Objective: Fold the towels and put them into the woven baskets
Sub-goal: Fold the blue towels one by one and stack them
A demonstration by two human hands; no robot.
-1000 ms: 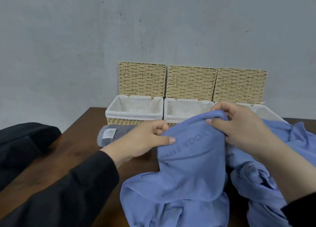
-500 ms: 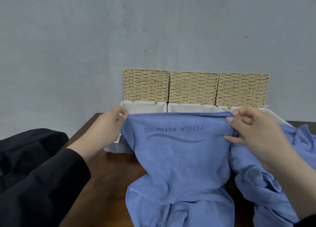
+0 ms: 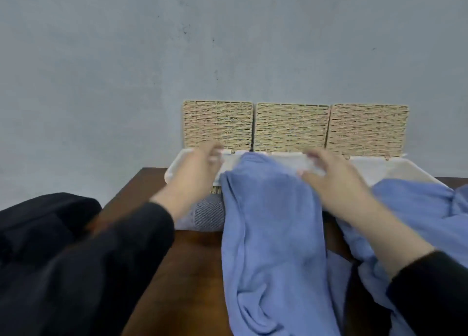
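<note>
Head camera view: a blue towel point(image 3: 273, 234) lies draped lengthwise down a dark wooden table point(image 3: 192, 272), its long axis running from the person's body away to three open woven baskets point(image 3: 291, 158) against the wall, with its far end resting on the basket rims. Both hands are blurred by motion at that far end, the left hand point(image 3: 195, 173) just left of the towel and apparently not touching it, the right hand point(image 3: 331, 176) resting on its upper right edge. The blur hides whether either hand's fingers grip cloth, so I cannot tell; the right hand looks nearer for taking the far edge.
</note>
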